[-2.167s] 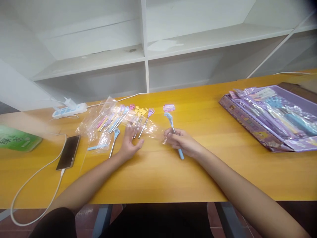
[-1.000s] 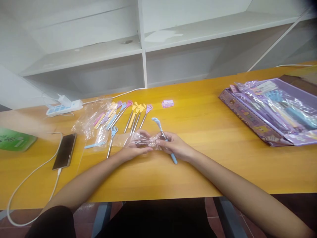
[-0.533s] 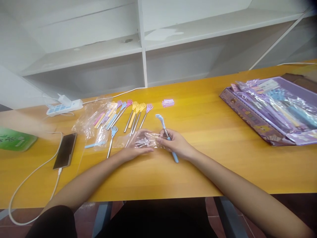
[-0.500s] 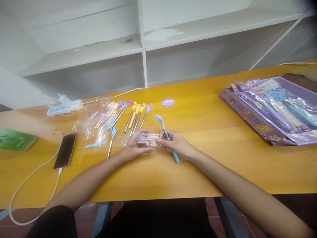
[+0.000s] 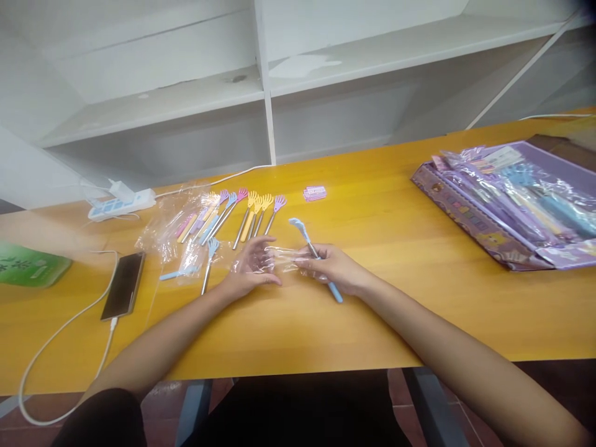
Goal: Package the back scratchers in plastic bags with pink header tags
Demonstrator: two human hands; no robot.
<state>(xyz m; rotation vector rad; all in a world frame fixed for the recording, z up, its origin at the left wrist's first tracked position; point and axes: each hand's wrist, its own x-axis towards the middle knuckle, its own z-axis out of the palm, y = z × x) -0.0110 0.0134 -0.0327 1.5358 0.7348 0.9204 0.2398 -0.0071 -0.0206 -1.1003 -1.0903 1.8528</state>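
My right hand (image 5: 333, 268) is closed around a light-blue back scratcher (image 5: 336, 293); its claw head points up and away from me, and its handle end sticks out below my palm. The same fingers pinch a crumpled clear plastic bag (image 5: 285, 259), which stretches across to my left hand (image 5: 251, 268). Thumb and fingers of the left hand are spread apart, with the film lying along them. Another blue back scratcher (image 5: 213, 247) rests on the table just left of that hand. Beyond it, yellow and purple scratchers (image 5: 266, 202) lie side by side.
More scratchers and loose clear bags (image 5: 161, 217) lie at the left, near a white power strip (image 5: 123, 203) and a phone (image 5: 123, 285) on its cable. Small pink-purple cards (image 5: 315, 193) sit mid-table. At right, a purple box (image 5: 484, 233) holds bagged scratchers. Shelves (image 5: 267, 124) stand behind.
My left hand's fingers have spread and moved slightly left, pulling the plastic bag out longer between the hands. My right hand still holds the blue scratcher.
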